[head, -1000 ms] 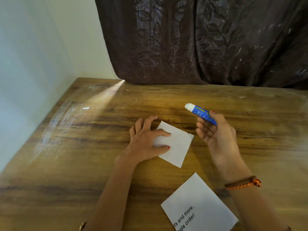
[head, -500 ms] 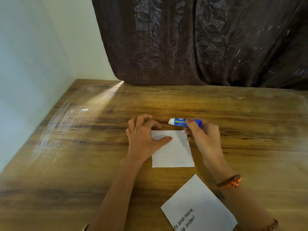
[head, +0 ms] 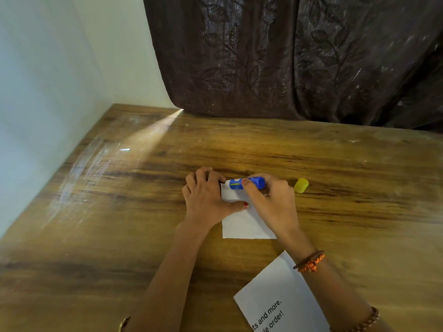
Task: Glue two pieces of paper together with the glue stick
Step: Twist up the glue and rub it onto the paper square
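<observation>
Blue plastic forms the barrel of the glue stick (head: 247, 183), which the right hand (head: 271, 202) clamps between thumb and fingers, with the barrel lying nearly level and its white end pointing toward the left hand (head: 206, 197). That white end meets the far left corner of the small white paper (head: 239, 224); whether glue is in actual contact with the sheet cannot be told, since the fingers crowd that spot. The left hand lies flat, fingers curled at the far edge and thumb stretched across the sheet, pressing the small white paper onto the wooden table (head: 119, 236); it grasps nothing and works as a hold-down only. The thumb tip of the left hand sits just beside the right hand's knuckles, directly below the clamped barrel. Beyond the right hand, on the side away from the left hand, the yellow cap (head: 301, 185) lies on its side on the table, near the grip but apart from it. Nearer the person, under the right forearm, a second sheet, the printed paper (head: 278, 295), lies flat and rotated, with partial black lettering visible at the bottom edge of the view. A beaded orange bracelet (head: 310, 261) circles the right wrist. A dark leaf-patterned curtain (head: 287, 56) hangs behind the table's far edge.
</observation>
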